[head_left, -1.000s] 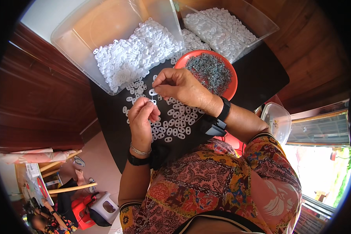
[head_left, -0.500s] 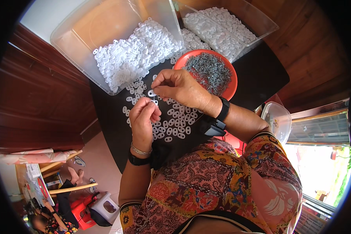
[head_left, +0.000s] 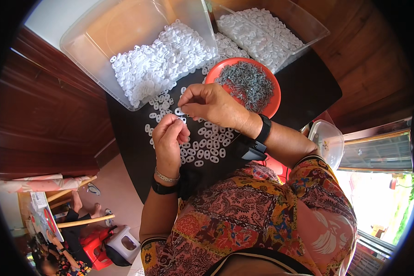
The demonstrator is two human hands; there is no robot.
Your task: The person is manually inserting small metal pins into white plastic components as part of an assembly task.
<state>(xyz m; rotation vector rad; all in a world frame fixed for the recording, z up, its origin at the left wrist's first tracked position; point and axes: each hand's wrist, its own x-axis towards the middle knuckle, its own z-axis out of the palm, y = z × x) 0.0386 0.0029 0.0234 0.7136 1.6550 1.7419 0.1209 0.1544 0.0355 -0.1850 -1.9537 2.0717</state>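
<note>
1. Pinching a small white oval piece, the upper piece [head_left: 178, 111], the right hand [head_left: 210, 105] has its thumb and forefinger together on the piece's right end.
2. The left hand [head_left: 168, 139] has its thumb and fingertips closed on another, the lower piece [head_left: 183, 120], mostly hidden by those fingers.
3. The key relation: the upper piece sits just beyond the lower one and slightly to its left. The left fingertips are directly below it, on the near side; the right hand, already gripping it, is the nearer.
4. The upper piece's long axis seems to run roughly left to right; at this size I can't tell whether the two pieces touch or whether something thin stands between them.
5. Both are held over the dark table [head_left: 310, 89], among loose white pieces [head_left: 207, 146], left of the orange-red bowl [head_left: 278, 94] of grey metal parts [head_left: 244, 83].
6. Against a second ago, the right hand and upper piece sit slightly lower, narrowing the gap; the left hand's pinch looks unchanged.
</note>
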